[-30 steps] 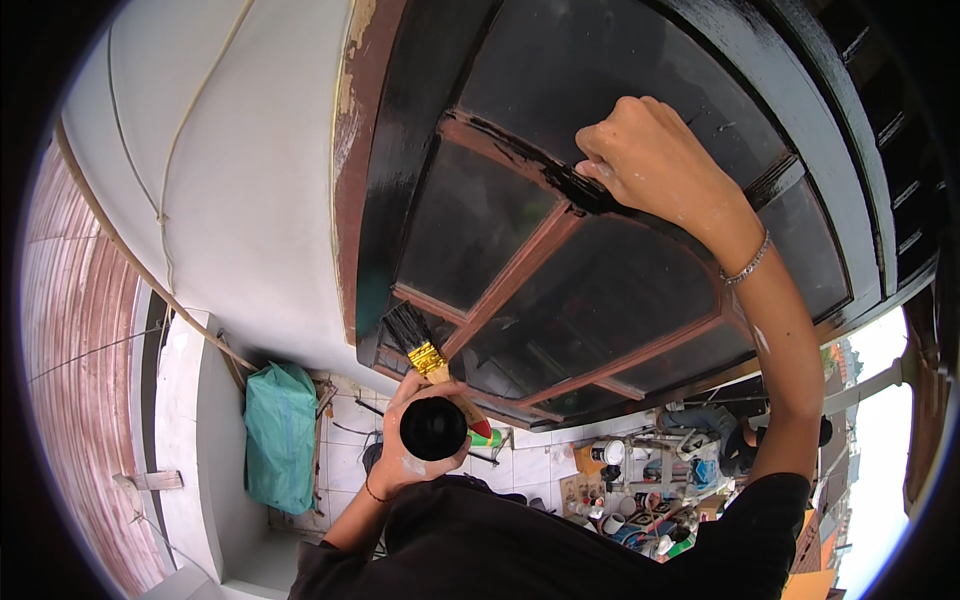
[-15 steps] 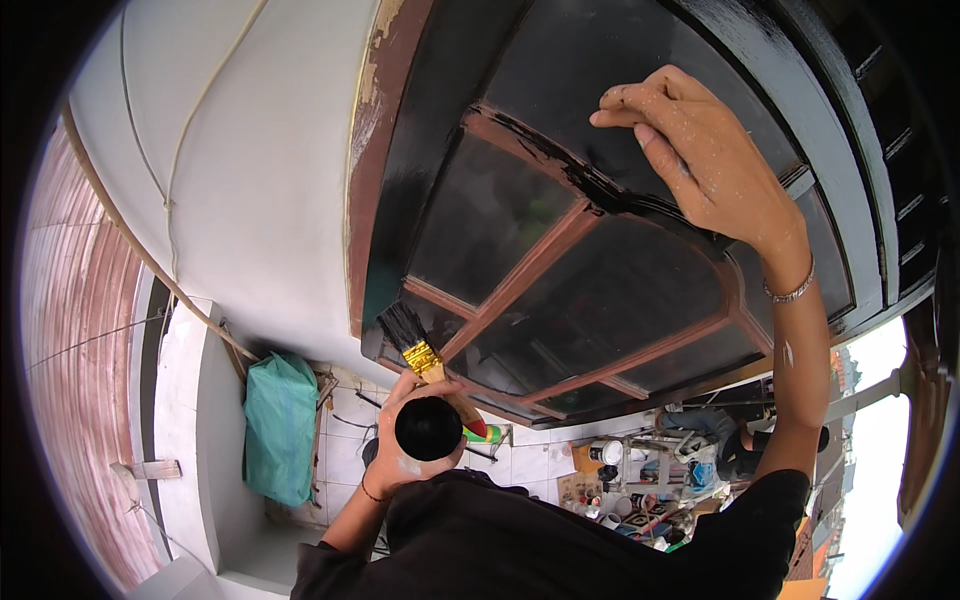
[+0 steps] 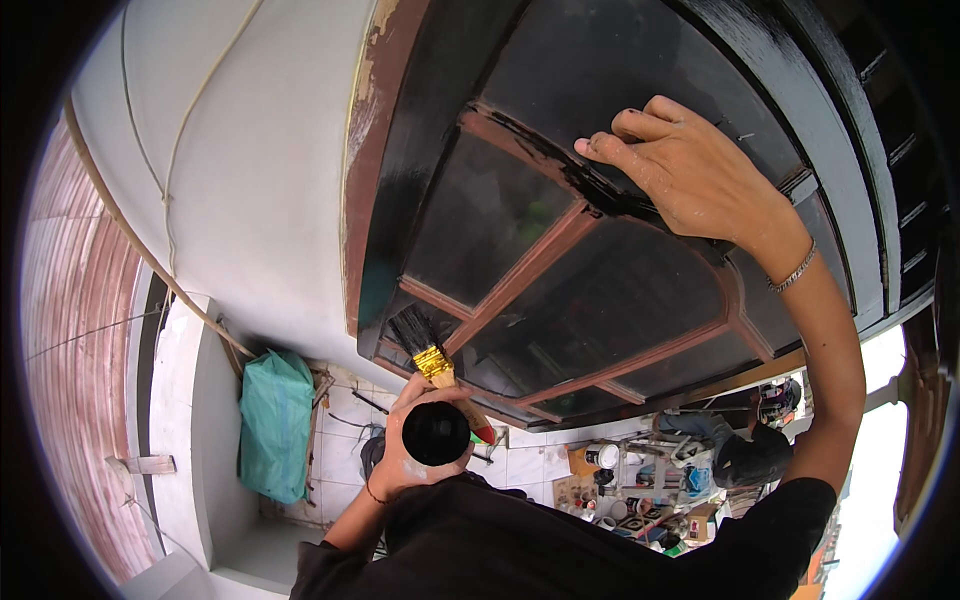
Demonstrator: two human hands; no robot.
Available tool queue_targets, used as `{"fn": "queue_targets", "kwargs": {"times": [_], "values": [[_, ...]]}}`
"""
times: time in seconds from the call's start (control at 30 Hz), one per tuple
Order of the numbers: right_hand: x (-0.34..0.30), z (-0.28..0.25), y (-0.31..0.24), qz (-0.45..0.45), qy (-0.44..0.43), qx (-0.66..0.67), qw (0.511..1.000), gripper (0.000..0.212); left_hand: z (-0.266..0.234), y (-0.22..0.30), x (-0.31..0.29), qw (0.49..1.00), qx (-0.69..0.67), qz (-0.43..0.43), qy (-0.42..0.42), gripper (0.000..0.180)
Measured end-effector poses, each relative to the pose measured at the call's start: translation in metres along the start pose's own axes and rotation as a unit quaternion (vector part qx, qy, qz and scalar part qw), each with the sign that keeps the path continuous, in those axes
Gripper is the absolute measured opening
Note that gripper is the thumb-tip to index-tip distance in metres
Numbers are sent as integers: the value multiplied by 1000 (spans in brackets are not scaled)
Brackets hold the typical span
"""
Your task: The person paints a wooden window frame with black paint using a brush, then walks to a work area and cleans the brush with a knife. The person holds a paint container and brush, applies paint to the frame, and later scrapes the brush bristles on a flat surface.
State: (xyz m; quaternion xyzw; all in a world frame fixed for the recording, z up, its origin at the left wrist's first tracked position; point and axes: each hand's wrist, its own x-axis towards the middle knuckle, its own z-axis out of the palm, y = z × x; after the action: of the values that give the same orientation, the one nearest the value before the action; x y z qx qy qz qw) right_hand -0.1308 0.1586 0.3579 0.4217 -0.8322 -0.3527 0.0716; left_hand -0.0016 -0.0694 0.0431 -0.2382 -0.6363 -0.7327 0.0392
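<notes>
My left hand (image 3: 402,470) is wrapped round a small round container (image 3: 436,433) with a black, shiny inside. The same hand grips a paintbrush (image 3: 433,366) with black bristles, a gold band and a wooden handle, slanting up to the left beside the container. My right hand (image 3: 690,170) is raised in front of a window frame (image 3: 535,258) with dark panes. Its fingers are loosely bent and apart, with nothing visible in them. Wet-looking black paint (image 3: 600,192) covers part of the reddish-brown crossbar near these fingers; whether they touch it I cannot tell.
A pale wall (image 3: 270,170) with hanging cords stands at left. Below it lies a green wrapped bundle (image 3: 276,425) by a low ledge (image 3: 205,440). On the tiled floor (image 3: 525,463) are several cans and tools, with another person (image 3: 750,455) beyond at lower right.
My right hand has turned and moved down and slightly left, its elbow swinging out to the right. My left hand with brush and container has shifted slightly right. More of the other person shows.
</notes>
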Motion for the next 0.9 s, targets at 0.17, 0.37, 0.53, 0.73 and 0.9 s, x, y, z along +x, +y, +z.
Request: {"fn": "queue_targets", "kwargs": {"times": [0.17, 0.37, 0.53, 0.73, 0.9], "values": [[-3, 7, 2, -39, 8, -49, 998, 40, 3, 1, 0, 1000, 10, -2, 6, 57], [-7, 22, 7, -102, 107, -93, 985, 17, 5, -1, 0, 1000, 21, -4, 6, 57], [-11, 4, 2, -46, -13, -42, 998, 23, 6, -1, 2, 1000, 17, -6, 2, 57], [-43, -45, -2, 84, 145, 21, 986, 27, 4, 2, 2, 1000, 16, -15, -10, 57], [-149, -54, -43, 239, 425, 152, 860, 19, 13, -2, 9, 999, 12, 2, -49, 58]]}}
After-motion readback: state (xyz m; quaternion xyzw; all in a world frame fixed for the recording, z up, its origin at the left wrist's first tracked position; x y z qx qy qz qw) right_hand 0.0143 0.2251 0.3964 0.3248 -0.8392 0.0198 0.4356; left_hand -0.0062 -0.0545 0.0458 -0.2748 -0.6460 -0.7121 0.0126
